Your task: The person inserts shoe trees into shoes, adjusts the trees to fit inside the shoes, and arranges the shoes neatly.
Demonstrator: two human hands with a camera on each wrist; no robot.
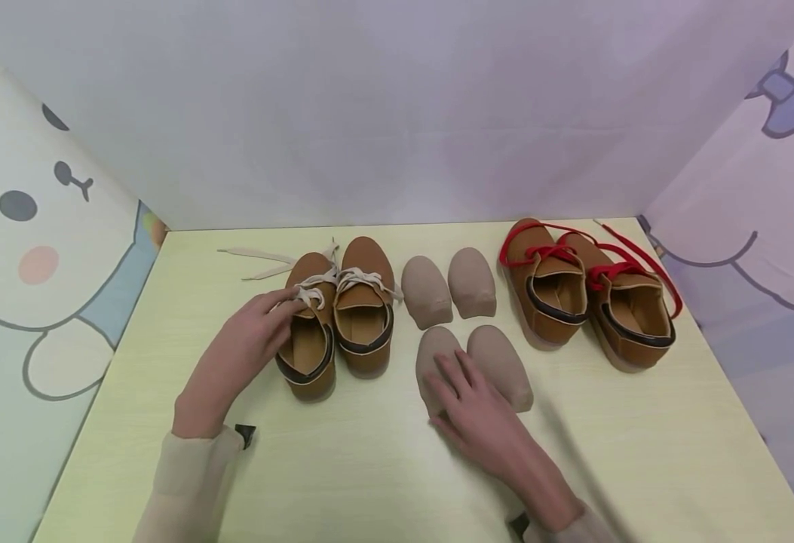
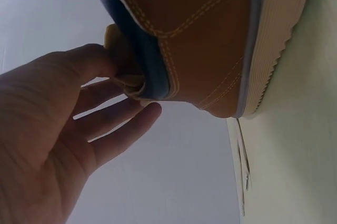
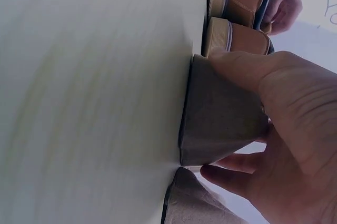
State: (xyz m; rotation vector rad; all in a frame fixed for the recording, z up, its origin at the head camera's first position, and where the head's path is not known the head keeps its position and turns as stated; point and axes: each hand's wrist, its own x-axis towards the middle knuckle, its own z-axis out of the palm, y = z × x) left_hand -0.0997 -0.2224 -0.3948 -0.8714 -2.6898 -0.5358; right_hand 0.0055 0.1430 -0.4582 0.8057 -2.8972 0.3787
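At the left stand two brown shoes with white laces. My left hand (image 1: 247, 339) is at the outer shoe (image 1: 312, 271), and the left wrist view shows the thumb inside its opening and the fingers outside, pinching the tongue of the shoe (image 2: 210, 40). The other white-laced shoe (image 1: 367, 256) stands close beside it. My right hand (image 1: 481, 418) grips a beige toe-shaped shoe form (image 1: 433, 348). In the right wrist view, thumb and fingers lie on opposite sides of this form (image 3: 224, 113), low at the table. A matching form (image 1: 501, 366) lies just right of it.
Two more beige shoe forms, a left one (image 1: 427, 290) and a right one (image 1: 473, 283), lie farther back. Two brown shoes (image 1: 535, 302) with red laces (image 1: 641, 253) stand at the right. Loose white lace ends (image 1: 261, 260) trail leftward. A plain cloth wall (image 1: 397, 136) closes the table's back.
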